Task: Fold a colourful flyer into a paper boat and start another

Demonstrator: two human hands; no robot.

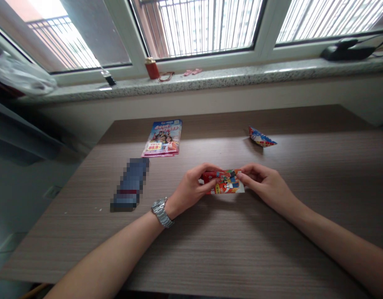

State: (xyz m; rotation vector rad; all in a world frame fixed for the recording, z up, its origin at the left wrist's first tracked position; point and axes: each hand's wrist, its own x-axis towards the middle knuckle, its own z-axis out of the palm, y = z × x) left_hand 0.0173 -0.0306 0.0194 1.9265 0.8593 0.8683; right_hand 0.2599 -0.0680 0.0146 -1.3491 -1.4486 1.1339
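A small folded sheet of colourful printed paper (228, 185) is held between my two hands, low over the table. My left hand (194, 182) pinches its left end, thumb in front and fingers behind and on top. At the right end, my right hand (261, 180) grips the edge between thumb and fingertips. The paper's underside is hidden. Beyond my right hand, a folded paper boat (261, 138) in blue, white and red rests on the table. A stack of printed leaflets (163, 139) lies farther back on the left.
A pixelated dark rectangular object (130, 185) lies on the wooden table (191, 257), left of my hands. Behind, the stone windowsill (222, 81) holds a red container (152, 68), small pink pieces (193, 72) and a black device with cables (347, 50). A plastic bag (21, 74) sits far left.
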